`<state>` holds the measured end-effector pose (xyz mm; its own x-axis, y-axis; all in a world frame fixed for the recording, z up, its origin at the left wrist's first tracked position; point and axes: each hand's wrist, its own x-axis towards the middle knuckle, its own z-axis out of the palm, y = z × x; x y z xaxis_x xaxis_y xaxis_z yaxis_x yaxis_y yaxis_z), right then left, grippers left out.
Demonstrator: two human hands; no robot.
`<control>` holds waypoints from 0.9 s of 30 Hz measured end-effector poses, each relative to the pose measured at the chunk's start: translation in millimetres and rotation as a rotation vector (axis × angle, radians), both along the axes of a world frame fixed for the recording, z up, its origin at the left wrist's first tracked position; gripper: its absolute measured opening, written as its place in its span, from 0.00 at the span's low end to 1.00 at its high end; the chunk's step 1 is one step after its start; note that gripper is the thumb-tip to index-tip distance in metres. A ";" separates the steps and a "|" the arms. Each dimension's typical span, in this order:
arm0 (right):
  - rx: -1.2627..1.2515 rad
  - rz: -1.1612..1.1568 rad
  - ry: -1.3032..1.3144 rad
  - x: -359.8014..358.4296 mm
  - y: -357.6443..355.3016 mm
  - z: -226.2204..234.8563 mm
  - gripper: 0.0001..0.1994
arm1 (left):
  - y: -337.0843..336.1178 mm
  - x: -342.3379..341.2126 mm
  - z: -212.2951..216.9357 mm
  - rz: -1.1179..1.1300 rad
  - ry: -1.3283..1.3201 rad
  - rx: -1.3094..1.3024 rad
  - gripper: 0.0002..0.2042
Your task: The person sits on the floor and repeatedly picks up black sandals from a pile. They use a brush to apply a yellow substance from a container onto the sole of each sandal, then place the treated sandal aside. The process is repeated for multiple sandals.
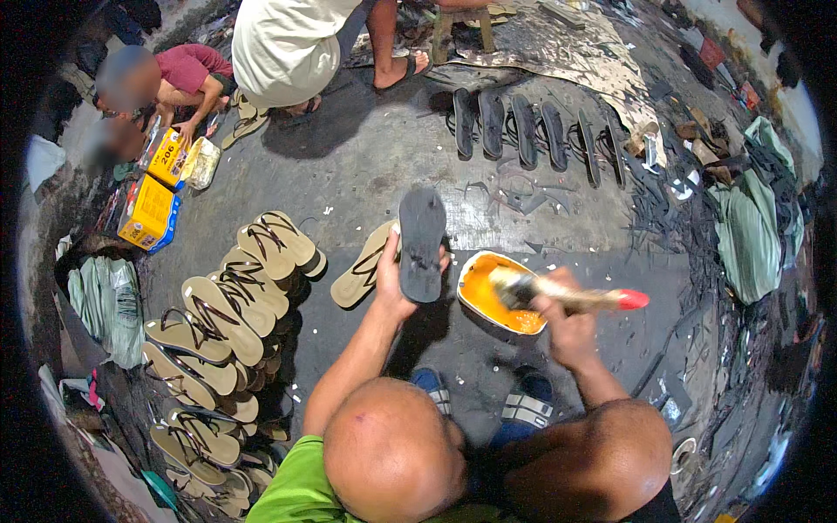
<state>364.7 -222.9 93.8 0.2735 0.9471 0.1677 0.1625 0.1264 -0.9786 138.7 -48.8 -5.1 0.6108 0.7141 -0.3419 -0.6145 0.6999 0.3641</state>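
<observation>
My left hand [401,277] grips a black flip-flop sole [422,235] upright, its dark flat face turned toward me. In my right hand [567,322] is a paintbrush [584,298] with a red-tipped handle, a little blurred by motion. Its bristle end is over a white tub [472,305] of orange-yellow liquid; whether the bristles touch the liquid I cannot tell. Just left of the held sole, a tan flip-flop [357,277] with dark straps lies on the floor, partly behind my left hand.
Tan flip-flops [222,318] are piled in rows at left. Several dark sandals [523,131] stand lined up at the far right. Yellow-blue boxes [150,213] sit at the far left, near crouching people. A green sack [750,235] lies right, amid scraps.
</observation>
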 end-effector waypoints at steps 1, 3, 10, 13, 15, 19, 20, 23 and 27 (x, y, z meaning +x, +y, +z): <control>-0.031 -0.099 0.158 6.6 5.9 6.4 0.13 | -4.9 -14.8 -16.1 -0.039 -0.013 -0.040 0.37; -0.096 -0.231 0.171 18.5 -0.3 -2.2 0.15 | -36.7 -38.2 -32.1 -0.045 0.170 -0.213 0.38; -0.221 -0.440 0.236 47.0 -29.9 -65.5 0.22 | -99.9 -56.4 -13.3 -0.097 0.193 -0.203 0.28; -0.232 -0.507 0.236 64.2 -30.6 -79.5 0.23 | -46.3 -36.9 -27.1 0.005 0.332 0.021 0.26; -0.266 -0.492 0.209 72.8 -19.6 -78.2 0.25 | 27.6 -11.9 -33.4 0.115 0.406 0.110 0.24; -0.381 -0.510 0.151 82.8 -11.0 -83.9 0.27 | 176.6 48.7 -64.9 0.193 0.580 0.118 0.24; -0.417 -0.525 0.129 82.2 -12.1 -85.0 0.27 | 205.8 62.3 -68.3 0.236 0.636 0.113 0.25; -0.491 -0.548 0.072 83.6 -19.9 -90.1 0.27 | 272.1 98.3 -100.9 0.264 0.593 0.138 0.27; -0.429 -0.540 0.123 76.6 -29.7 -98.4 0.19 | 311.6 136.1 -109.9 0.307 0.569 0.108 0.30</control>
<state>441.4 -252.5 -4.6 0.7177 0.6490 -0.2524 -0.0209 -0.3422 -0.9394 274.8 262.8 -115.0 0.1186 0.8759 -0.4676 -0.4716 0.4641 0.7498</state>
